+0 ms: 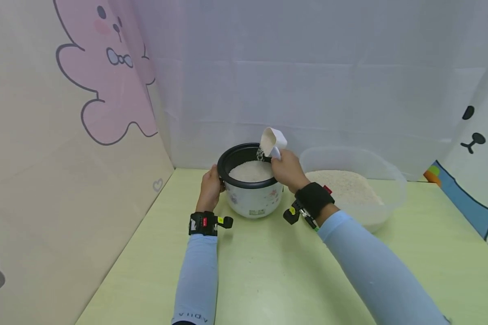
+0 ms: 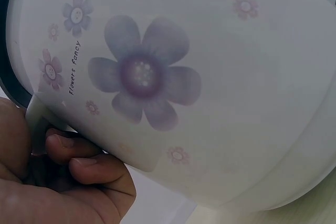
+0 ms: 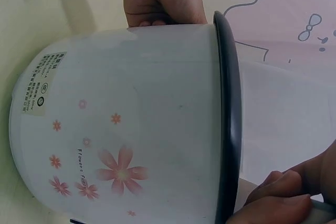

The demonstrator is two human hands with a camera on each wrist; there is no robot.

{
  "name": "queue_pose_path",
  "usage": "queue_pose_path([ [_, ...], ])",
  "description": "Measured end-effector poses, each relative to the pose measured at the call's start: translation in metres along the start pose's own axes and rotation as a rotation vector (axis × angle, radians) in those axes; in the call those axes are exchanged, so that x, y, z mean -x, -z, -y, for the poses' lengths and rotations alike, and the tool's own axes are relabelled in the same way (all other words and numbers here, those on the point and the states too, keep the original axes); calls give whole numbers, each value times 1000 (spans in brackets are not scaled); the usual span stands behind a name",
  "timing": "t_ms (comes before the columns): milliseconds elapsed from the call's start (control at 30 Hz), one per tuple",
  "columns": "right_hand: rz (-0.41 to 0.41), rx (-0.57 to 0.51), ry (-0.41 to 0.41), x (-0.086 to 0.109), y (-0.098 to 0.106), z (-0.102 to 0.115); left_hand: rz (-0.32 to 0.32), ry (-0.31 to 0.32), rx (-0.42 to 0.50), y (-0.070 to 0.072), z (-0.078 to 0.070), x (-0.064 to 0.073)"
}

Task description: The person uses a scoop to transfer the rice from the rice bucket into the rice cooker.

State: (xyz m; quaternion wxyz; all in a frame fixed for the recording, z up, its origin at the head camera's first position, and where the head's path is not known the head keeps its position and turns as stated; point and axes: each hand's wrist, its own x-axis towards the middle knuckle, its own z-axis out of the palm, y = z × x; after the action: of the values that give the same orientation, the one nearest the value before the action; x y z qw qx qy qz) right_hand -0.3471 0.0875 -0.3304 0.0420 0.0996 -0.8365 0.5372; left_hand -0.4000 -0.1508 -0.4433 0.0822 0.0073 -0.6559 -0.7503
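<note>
Watching the head view first: my right hand (image 1: 288, 170) grips the white scoop (image 1: 282, 139) by its handle, fingers closed round it, and tips it over the far right of the rice cooker (image 1: 254, 201). Loose grains (image 1: 260, 154) drop inside the black rim (image 1: 250, 185); a bed of rice (image 1: 252, 172) lies below. Cooker stands on the table (image 1: 264, 275), clear tub (image 1: 395, 196) of rice just to its right. I'd tilt slowly, lip well inside the rim, and aim the stream nearer the middle so grains don't bounce out.

Left wrist view: left hand (image 2: 63, 187) has its fingers curled through the side handle (image 2: 37, 116) of the cooker; looks like a snug hook. I'd brace only, no lifting, since a tug could rock the pot.

Right wrist view: cooker wall fills most of it, left hand at its far side. Right fingers pinch the pale scoop handle (image 3: 321, 214) near the rim. Can't make out the scoop's cup here, so I'd judge the pour from the head view and avoid knocking the rim.
</note>
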Motion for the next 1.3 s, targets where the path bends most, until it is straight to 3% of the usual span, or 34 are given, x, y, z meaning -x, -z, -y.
queue_pose_path([
  [267, 4, 85, 22, -4, -3, 2, 11, 30, 0, 2, -3, 0],
  [500, 19, 129, 44, 0, -5, 4, 3, 2, -13, 0, 0, -1],
  [900, 59, 202, 133, 7, -10, 9, -11, 29, -16, 1, 0, -1],
  [1300, 79, 300, 227, 12, -19, 12, -6, 7, -3, 1, 1, -3],
])
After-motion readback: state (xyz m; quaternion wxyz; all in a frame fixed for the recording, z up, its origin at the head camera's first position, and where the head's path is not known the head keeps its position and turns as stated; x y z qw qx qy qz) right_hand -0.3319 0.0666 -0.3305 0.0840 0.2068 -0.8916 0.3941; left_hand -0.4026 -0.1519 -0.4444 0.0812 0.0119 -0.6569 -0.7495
